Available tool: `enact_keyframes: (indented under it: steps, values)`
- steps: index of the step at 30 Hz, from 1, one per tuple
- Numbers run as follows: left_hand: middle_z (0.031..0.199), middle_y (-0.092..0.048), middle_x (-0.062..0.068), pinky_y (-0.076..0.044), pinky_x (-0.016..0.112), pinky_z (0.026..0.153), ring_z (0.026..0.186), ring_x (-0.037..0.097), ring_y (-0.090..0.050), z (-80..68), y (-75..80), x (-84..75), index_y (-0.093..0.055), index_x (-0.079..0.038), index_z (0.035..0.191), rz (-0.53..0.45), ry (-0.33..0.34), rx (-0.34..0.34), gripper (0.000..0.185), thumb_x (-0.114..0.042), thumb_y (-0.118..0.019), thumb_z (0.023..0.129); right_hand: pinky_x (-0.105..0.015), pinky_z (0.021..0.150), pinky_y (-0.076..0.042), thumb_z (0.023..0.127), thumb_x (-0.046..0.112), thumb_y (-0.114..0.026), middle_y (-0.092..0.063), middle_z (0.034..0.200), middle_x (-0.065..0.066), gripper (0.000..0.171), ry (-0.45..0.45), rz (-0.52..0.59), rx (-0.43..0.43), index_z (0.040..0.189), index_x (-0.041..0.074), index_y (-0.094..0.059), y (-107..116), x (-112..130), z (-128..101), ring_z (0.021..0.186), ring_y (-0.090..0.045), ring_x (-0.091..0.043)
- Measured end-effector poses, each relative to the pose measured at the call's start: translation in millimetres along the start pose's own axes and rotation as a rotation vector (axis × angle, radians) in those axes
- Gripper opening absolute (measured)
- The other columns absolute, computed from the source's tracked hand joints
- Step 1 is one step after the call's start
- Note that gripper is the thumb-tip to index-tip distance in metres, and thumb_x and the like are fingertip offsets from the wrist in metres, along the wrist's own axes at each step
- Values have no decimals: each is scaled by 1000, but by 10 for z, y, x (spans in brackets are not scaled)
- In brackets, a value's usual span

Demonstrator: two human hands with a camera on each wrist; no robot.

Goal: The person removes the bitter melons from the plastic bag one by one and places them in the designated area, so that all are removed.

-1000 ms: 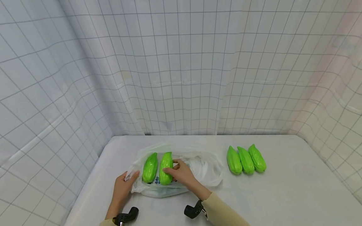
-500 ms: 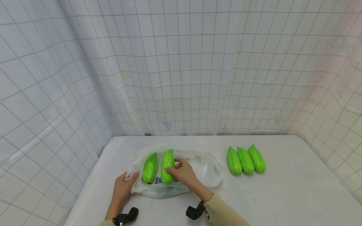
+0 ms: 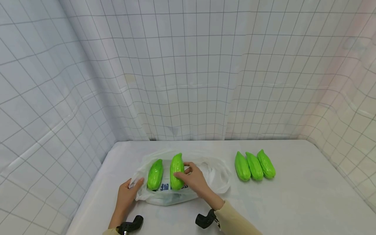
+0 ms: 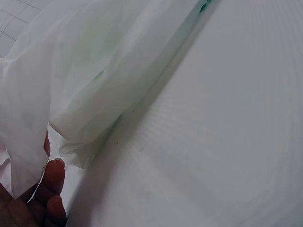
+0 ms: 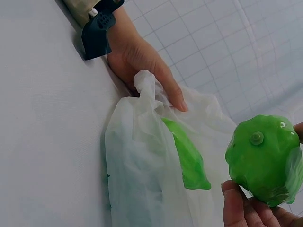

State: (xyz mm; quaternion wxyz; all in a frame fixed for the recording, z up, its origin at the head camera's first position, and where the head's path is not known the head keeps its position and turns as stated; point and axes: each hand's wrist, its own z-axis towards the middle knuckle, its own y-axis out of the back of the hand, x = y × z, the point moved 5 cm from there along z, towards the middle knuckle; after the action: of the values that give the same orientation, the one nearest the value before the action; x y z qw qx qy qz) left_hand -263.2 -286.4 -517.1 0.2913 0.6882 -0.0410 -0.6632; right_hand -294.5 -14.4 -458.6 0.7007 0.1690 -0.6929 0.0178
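Observation:
My left hand (image 3: 127,195) grips the left edge of a white translucent plastic bag (image 3: 167,199) lying on the table. In the left wrist view, fingers (image 4: 54,176) show beside the thin, folded plastic. My right hand (image 3: 195,181) holds a glossy green bitter melon (image 3: 177,173), thumb on its near side and fingers on the right, over the bag's opening. Seen from its end in the right wrist view, this bitter melon is round, ridged and has a small stub. Another bitter melon (image 3: 155,175) lies inside the bag, left of the held one. Blue print shows on the bag between them.
To the right of the bag, three more bitter melons (image 3: 255,167) lie side by side on the white-covered table (image 3: 293,202). White gridded curtains (image 3: 188,98) enclose the table at the back and sides. The bag's crumpled part (image 3: 217,178) spreads to the right.
My right hand has lifted its bitter melon slightly upward and to the right, uncovering more of the blue print. My left hand keeps its grip on the bag's edge.

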Motion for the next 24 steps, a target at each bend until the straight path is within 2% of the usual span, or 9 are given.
enact_keyframes:
  steps: [5, 11, 24]
  values:
    - [91, -66, 11, -43, 23, 65, 71, 11, -52, -2, 0, -1, -65, 1, 106, 2, -1, -4, 49, -43, -63, 85, -33, 60, -48, 78, 40, -70, -55, 87, -7, 63, 2, 2, -21, 128, 8, -48, 57, 31, -17, 67, -54, -15]
    - [95, -66, 13, -43, 23, 67, 73, 10, -52, -5, 3, -1, -65, 1, 107, 12, -12, -8, 48, -42, -63, 86, -37, 64, -50, 79, 37, -70, -54, 89, -8, 60, 14, 28, -40, 128, 9, -48, 145, 62, -39, 70, -56, -14]
    - [95, -67, 12, -43, 23, 67, 73, 8, -54, -5, 0, 12, -64, 1, 108, -24, -26, 3, 46, -40, -64, 86, -36, 70, -50, 80, 35, -70, -53, 91, -10, 59, 35, 65, -97, 129, 9, -47, 332, 108, -58, 78, -59, -15]
